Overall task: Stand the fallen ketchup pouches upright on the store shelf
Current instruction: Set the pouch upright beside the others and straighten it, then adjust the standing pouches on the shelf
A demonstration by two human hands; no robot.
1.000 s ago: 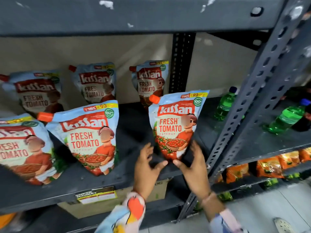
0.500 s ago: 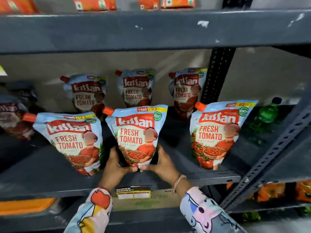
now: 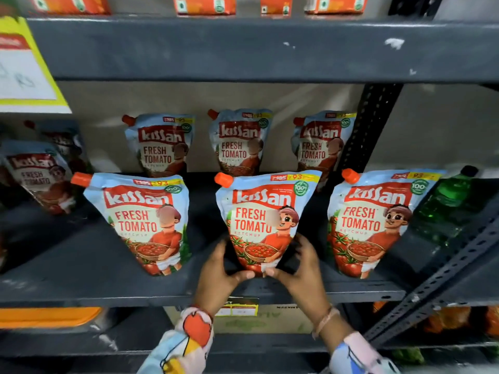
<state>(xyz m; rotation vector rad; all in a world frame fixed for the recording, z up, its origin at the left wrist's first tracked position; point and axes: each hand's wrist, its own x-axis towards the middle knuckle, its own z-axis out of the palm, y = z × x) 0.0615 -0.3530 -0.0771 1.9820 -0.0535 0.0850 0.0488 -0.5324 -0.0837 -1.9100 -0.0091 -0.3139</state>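
Note:
Light-blue ketchup pouches with orange caps stand on the dark grey shelf [image 3: 81, 287]. The middle front pouch [image 3: 264, 211] is upright, and both hands clasp its base: my left hand [image 3: 218, 276] on its left side, my right hand [image 3: 302, 268] on its right side. A left front pouch [image 3: 145, 220] and a right front pouch [image 3: 372, 220] stand beside it. Three more pouches [image 3: 240, 143] stand in a back row against the wall. Further left, a blurred pouch [image 3: 37, 176] leans over.
A green bottle [image 3: 442, 209] stands at the shelf's right end beside a slanted perforated metal upright [image 3: 442, 279]. Orange packs [image 3: 205, 5] sit on the shelf above. A yellow price card [image 3: 24, 68] hangs at upper left. A price tag [image 3: 240, 309] is on the shelf edge.
Both hands left the right front pouch and now clasp the middle front pouch at its base. The view has shifted left and closer.

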